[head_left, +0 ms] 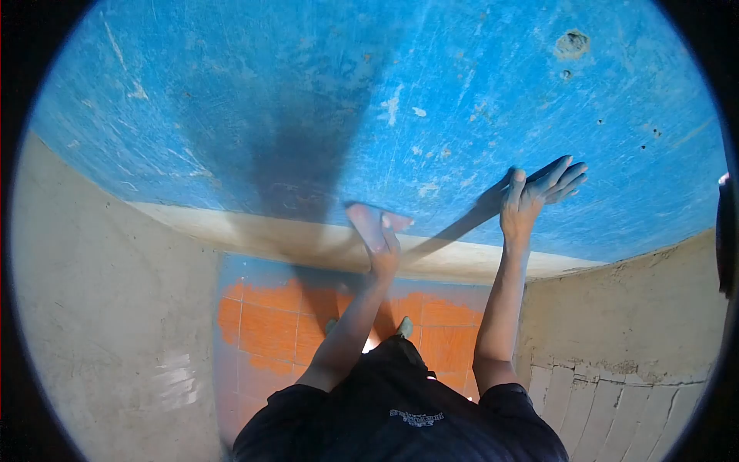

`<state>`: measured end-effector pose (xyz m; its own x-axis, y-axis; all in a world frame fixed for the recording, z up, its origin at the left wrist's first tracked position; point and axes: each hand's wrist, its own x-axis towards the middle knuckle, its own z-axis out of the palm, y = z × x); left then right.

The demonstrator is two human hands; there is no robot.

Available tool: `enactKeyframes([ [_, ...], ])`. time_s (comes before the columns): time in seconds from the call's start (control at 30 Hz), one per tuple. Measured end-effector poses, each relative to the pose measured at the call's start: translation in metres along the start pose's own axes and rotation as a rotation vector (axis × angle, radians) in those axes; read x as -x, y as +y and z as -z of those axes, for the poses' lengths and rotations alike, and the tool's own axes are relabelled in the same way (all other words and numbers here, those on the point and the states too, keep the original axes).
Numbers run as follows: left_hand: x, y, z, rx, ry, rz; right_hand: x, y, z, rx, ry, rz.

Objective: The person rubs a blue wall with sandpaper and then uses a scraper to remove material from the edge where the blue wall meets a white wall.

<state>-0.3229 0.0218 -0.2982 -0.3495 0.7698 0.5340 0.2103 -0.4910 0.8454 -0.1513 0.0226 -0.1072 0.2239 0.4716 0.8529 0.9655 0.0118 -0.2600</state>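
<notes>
We take the blue wall (431, 100) as our landmark. It fills the upper part of the view, scratched and pitted, with one larger chipped patch near its top right. Our right hand (531, 196) lies flat against it, fingers stretched out and close together, pointing right — empty, pinching nothing. Its shadow falls on the wall just to the left of it.

Our left hand (381, 242) sits lower, at the wall's bottom edge, closed around a flat scraper (369, 219) whose pale blade touches the blue surface; the blade is blurred, so we cannot tell its exact shape. Directly below the wall runs one pale bare band (254, 235), and the hand overlaps it.

Under that band we see the orange tiled floor (269, 327), partly hidden by our two forearms and dark shirt (400, 420). Two shoe tips show below the left hand. One plastered side wall (100, 308) meets the blue wall on the left, another on the right — two in all. A broad dark shadow crosses the blue wall above the scraper.
</notes>
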Motion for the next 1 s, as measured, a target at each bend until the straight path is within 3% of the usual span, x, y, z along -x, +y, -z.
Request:
enactKeyframes([
  [0.1,0.042,-0.022,-0.002,0.029,-0.185,0.071,0.003,0.006,0.002,-0.027,-0.046,0.012],
  [0.2,0.036,-0.019,-0.021,0.160,-0.115,0.117,0.000,0.010,0.002,-0.038,-0.057,0.030],
  [0.33,-0.026,0.066,-0.031,-0.010,0.104,-0.028,0.002,0.012,0.006,-0.081,-0.099,0.037],
  [0.47,-0.070,0.126,-0.026,-0.093,0.152,-0.008,0.001,0.013,0.010,-0.132,-0.123,0.036],
  [0.53,-0.053,0.075,-0.013,-0.324,-0.284,-0.007,0.002,0.015,0.011,-0.158,-0.142,0.031],
  [0.6,-0.026,0.044,-0.017,-0.323,-0.336,0.006,0.001,0.017,0.011,-0.171,-0.148,0.034],
  [0.7,0.009,0.047,-0.032,-0.057,0.005,0.122,0.004,0.020,0.013,-0.163,-0.166,0.047],
  [0.77,0.006,0.046,-0.031,0.019,0.037,0.266,0.003,0.022,0.012,-0.152,-0.163,0.058],
  [0.87,-0.036,0.084,-0.032,-0.105,0.201,0.068,0.003,0.019,0.014,-0.170,-0.180,0.044],
  [1.0,-0.090,0.151,-0.031,-0.096,0.303,-0.009,0.004,0.020,0.012,-0.173,-0.170,0.036],
])
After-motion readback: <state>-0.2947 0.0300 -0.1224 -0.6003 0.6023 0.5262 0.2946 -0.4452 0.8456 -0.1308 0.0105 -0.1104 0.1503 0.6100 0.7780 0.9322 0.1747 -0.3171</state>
